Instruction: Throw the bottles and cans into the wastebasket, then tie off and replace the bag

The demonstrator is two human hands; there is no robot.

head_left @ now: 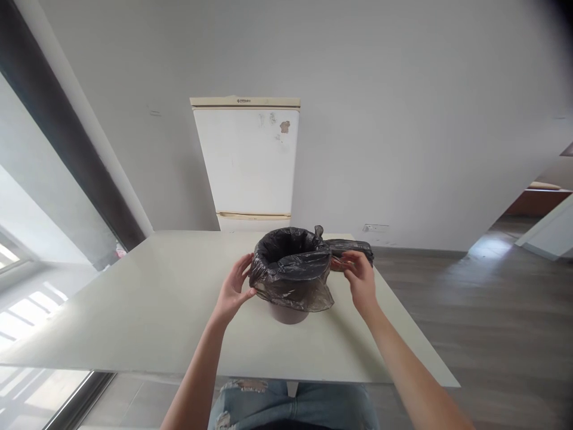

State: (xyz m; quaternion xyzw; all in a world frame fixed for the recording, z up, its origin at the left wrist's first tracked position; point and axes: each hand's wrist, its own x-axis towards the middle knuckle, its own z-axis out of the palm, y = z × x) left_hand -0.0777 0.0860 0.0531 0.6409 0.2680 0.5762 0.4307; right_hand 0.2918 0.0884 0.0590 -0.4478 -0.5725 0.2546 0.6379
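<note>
Head view: left hand point(233, 289), splayed, touches the black bag point(295, 272) over the bin point(289, 315); right hand point(360, 278) right of the bin, grip unclear; fridge point(248, 161) behind it bears illegible lettering point(244, 101).

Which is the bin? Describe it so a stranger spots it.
Find the pale table in front of the white fridge. Between the hands stands a bin draped in black plastic; unlike the dark bundle beside it, it has an open round mouth.
</note>
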